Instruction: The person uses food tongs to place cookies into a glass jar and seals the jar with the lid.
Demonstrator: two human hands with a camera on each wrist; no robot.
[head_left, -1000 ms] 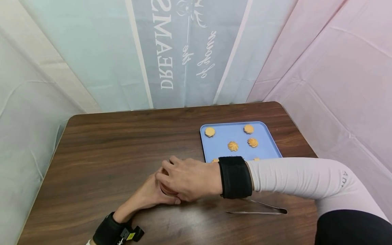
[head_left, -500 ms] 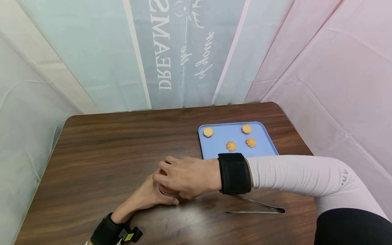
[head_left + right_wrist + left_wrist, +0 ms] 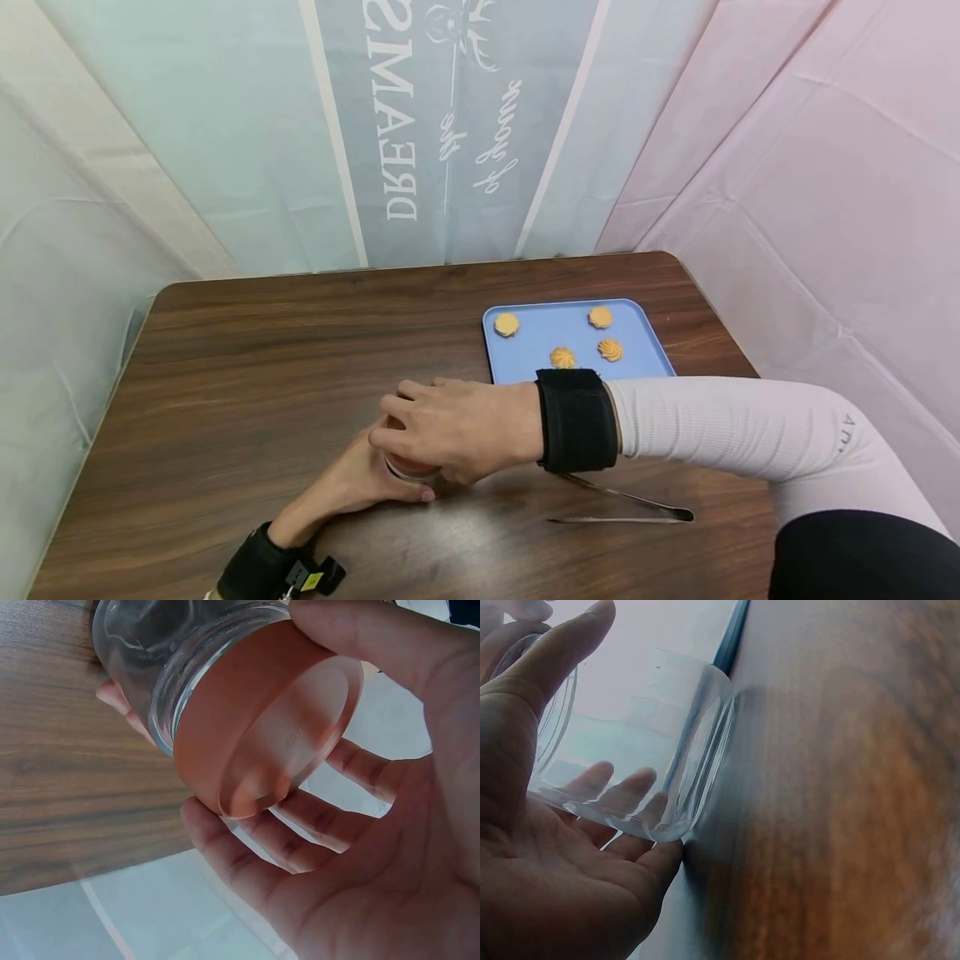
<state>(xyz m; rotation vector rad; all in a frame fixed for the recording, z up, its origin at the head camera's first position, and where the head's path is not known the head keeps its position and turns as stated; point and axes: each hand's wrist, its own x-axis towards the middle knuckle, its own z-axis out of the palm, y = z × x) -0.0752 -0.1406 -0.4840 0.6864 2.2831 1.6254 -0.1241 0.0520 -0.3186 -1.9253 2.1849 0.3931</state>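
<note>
A clear glass jar point(image 3: 630, 712) stands upright on the wooden table, its see-through wall showing fingers behind it and no contents. My left hand point(image 3: 360, 475) holds the jar from the side, thumb on the near side and fingers round the far side. An orange-brown lid point(image 3: 247, 727) sits at the jar's mouth, with the ridged glass neck showing just below it. From above, my right hand point(image 3: 457, 429) grips the lid by its edge, thumb on one side and fingertips on the other. In the head view that hand hides most of the lid.
A blue tray point(image 3: 525, 358) with several round cookies point(image 3: 562, 357) lies at the back right, partly hidden by my right forearm. Metal tongs point(image 3: 637, 508) lie on the table point(image 3: 262, 358) right of my hands. Cloth curtains surround the table's back and sides.
The head view has shifted slightly. Both hands stay at the jar; the right hand's fingers have turned a little on the lid, and slightly more glass shows under it.
</note>
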